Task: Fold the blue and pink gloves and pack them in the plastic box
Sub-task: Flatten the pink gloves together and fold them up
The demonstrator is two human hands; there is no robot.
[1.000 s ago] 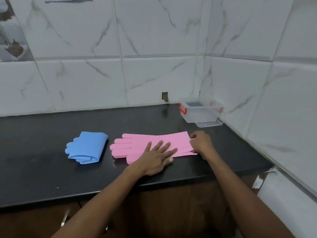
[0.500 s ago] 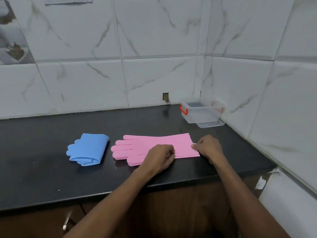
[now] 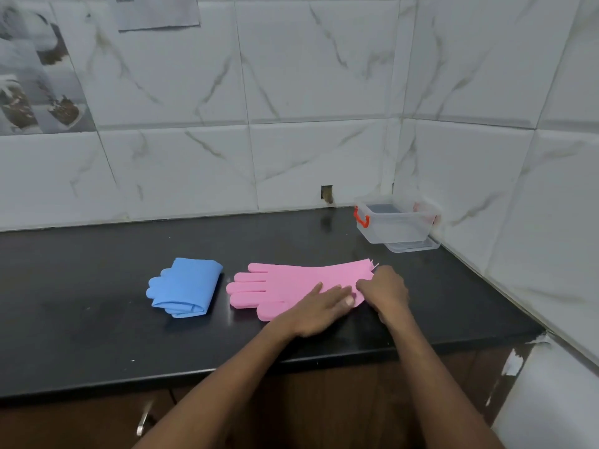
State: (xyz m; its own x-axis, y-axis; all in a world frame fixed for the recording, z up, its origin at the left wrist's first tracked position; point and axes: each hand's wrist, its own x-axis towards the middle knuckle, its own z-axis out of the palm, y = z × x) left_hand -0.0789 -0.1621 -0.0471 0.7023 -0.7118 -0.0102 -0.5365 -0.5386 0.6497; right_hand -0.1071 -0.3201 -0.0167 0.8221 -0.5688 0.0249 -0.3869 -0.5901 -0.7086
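Blue gloves (image 3: 186, 288): already folded into a compact stack, lying on the dark worktop (image 3: 97, 270) left of the pink ones, clear of both hands.
Pink gloves (image 3: 291, 285): laid out flat at full length, fingers pointing left, cuff to the right; not yet folded.
Left hand (image 3: 319, 307): pressed down on the near edge of the pink gloves by the cuff, fingers extended, gripping nothing.
Right hand (image 3: 384, 288): curled at the cuff end, apparently pinching the cuff (exact grip hidden by the knuckles).
Plastic box (image 3: 393, 222): open in the back right corner, well apart from the gloves, seemingly resting on its lid; no glove visible inside.
Progress: roughly halfway through the folding; nothing packed.
Left to do: fold the pink pair, then carry both bundles to the box.
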